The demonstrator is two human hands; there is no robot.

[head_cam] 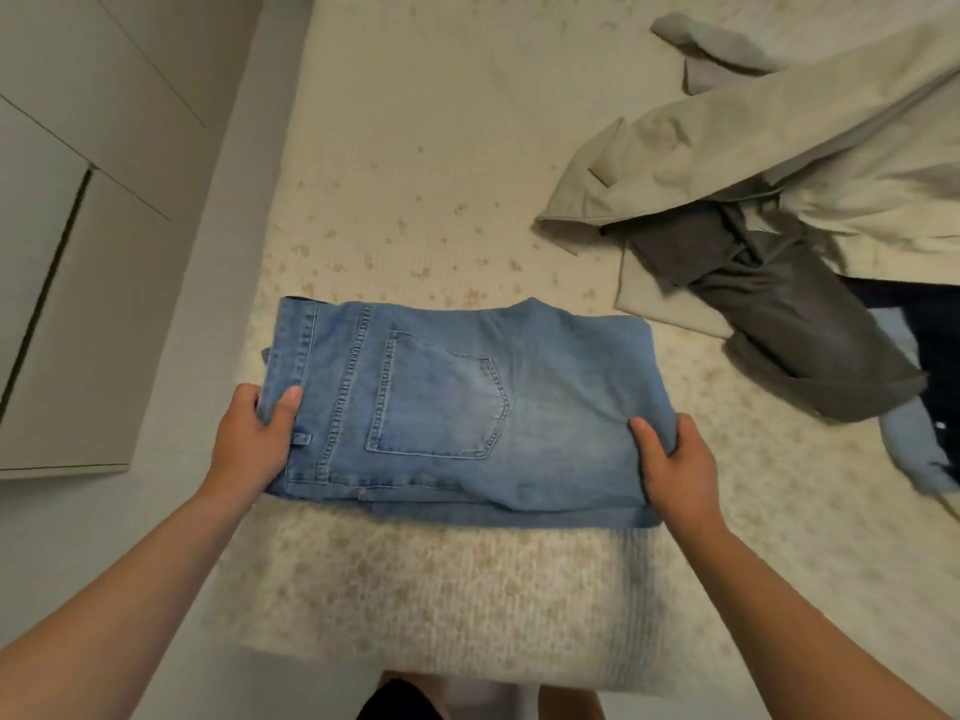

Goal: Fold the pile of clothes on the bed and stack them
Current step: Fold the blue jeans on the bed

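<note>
A folded pair of light blue jeans point(447, 402) lies near the front edge of the bed point(415, 174), back pocket facing up. My left hand point(254, 444) grips the waistband end, thumb on top and fingers underneath. The opposite end, on the right, is held the same way by my right hand point(670, 465). An unfolded pile sits at the right: a beige garment point(753, 148), a dark grey garment point(795, 314), a dark navy piece point(935, 356) and a light blue piece point(914, 449).
The bed has a cream cover with small tan specks. A pale wardrobe or cabinet point(78, 200) stands to the left across a strip of light floor point(171, 511). Another pale grey piece point(711, 39) lies at the far right of the bed.
</note>
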